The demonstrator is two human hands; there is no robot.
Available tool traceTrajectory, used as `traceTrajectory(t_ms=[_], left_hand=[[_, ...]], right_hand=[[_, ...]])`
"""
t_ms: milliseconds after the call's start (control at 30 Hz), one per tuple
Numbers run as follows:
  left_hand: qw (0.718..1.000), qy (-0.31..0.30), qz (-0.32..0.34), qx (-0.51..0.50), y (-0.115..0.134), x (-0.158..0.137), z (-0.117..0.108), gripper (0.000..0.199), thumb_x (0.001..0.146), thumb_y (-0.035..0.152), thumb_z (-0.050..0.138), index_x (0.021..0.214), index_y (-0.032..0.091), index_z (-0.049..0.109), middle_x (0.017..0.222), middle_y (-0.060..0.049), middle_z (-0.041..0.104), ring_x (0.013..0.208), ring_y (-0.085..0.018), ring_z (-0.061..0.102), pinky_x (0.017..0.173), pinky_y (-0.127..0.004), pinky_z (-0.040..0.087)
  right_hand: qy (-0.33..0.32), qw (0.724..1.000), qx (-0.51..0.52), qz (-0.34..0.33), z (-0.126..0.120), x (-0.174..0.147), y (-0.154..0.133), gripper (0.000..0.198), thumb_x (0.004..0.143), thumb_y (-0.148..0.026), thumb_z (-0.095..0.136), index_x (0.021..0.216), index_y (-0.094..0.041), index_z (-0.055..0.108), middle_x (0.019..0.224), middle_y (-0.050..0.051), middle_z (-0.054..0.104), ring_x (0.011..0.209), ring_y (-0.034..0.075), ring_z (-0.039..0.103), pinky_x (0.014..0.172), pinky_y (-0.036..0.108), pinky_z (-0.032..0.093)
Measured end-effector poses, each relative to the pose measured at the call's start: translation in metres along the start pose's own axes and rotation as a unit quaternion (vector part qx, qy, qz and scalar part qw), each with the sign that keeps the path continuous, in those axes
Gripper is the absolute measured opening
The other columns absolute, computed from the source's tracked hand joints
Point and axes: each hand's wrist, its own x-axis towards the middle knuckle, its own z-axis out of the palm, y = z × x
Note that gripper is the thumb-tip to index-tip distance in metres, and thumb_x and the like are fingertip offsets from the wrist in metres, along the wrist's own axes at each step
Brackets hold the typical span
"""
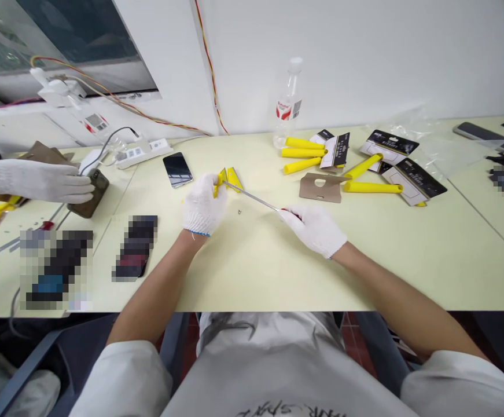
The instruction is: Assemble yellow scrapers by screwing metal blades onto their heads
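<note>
My left hand (203, 204), in a white knit glove, is closed around a small yellow plastic piece (221, 177). In my right hand (315, 229), also gloved, is a screwdriver (254, 197); its long metal shaft slants up and left, its tip at the yellow piece. The handle is mostly hidden by my fingers, with a bit of red showing. Just behind my left hand another flat yellow part (235, 180) rests on the table. A few tiny metal screws (239, 212) lie between my hands.
At right are yellow tubular handles (373, 187), printed cards (414, 180), a cardboard piece (320, 189) and clear plastic bags (442, 142). A bottle (289, 104) stands by the wall. Phones (177, 169) and a power strip (143, 152) lie left, where another person's gloved hand (61, 180) touches a phone (90, 196).
</note>
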Motion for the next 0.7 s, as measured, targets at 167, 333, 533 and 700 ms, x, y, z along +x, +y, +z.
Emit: traceTrajectory(t_ms=[167, 333, 533, 700], left_hand=[[0.997, 0.037, 0.007, 0.064, -0.007, -0.004, 0.0, 0.006, 0.108, 0.023, 0.069, 0.107, 0.025, 0.064, 0.102, -0.006, 0.074, 0.109, -0.029, 0.071, 0.103, -0.048, 0.054], [0.997, 0.036, 0.01, 0.062, -0.012, -0.002, 0.001, 0.007, 0.108, 0.027, 0.071, 0.107, 0.026, 0.064, 0.107, -0.006, 0.076, 0.112, -0.03, 0.071, 0.103, -0.049, 0.054], [0.996, 0.036, 0.015, 0.079, -0.017, 0.001, 0.001, 0.007, 0.112, 0.03, 0.065, 0.113, 0.023, 0.066, 0.116, -0.008, 0.078, 0.113, -0.03, 0.075, 0.103, -0.048, 0.055], [0.994, 0.052, 0.021, 0.093, -0.016, 0.002, 0.002, 0.017, 0.111, 0.04, 0.072, 0.108, 0.024, 0.067, 0.108, -0.01, 0.081, 0.107, -0.031, 0.079, 0.098, -0.048, 0.06]], right_hand=[[-0.146, 0.942, 0.26, 0.151, -0.009, 0.001, -0.004, 0.064, 0.107, -0.086, 0.06, 0.088, -0.025, 0.064, 0.066, -0.003, 0.05, 0.055, 0.014, 0.036, 0.053, 0.031, 0.028], [-0.254, 0.862, 0.387, 0.208, -0.012, 0.004, 0.0, 0.062, 0.102, -0.089, 0.062, 0.102, -0.027, 0.063, 0.065, -0.009, 0.04, 0.05, 0.012, 0.016, 0.046, 0.028, 0.014], [-0.022, 0.994, 0.087, 0.058, -0.002, 0.005, 0.0, 0.037, 0.102, -0.057, 0.08, 0.091, -0.024, 0.065, 0.083, 0.005, 0.071, 0.074, 0.021, 0.061, 0.069, 0.033, 0.042], [0.076, 0.988, -0.131, -0.003, 0.012, -0.001, 0.0, 0.041, 0.123, -0.053, 0.058, 0.109, -0.021, 0.08, 0.104, 0.014, 0.085, 0.09, 0.029, 0.074, 0.072, 0.037, 0.037]])
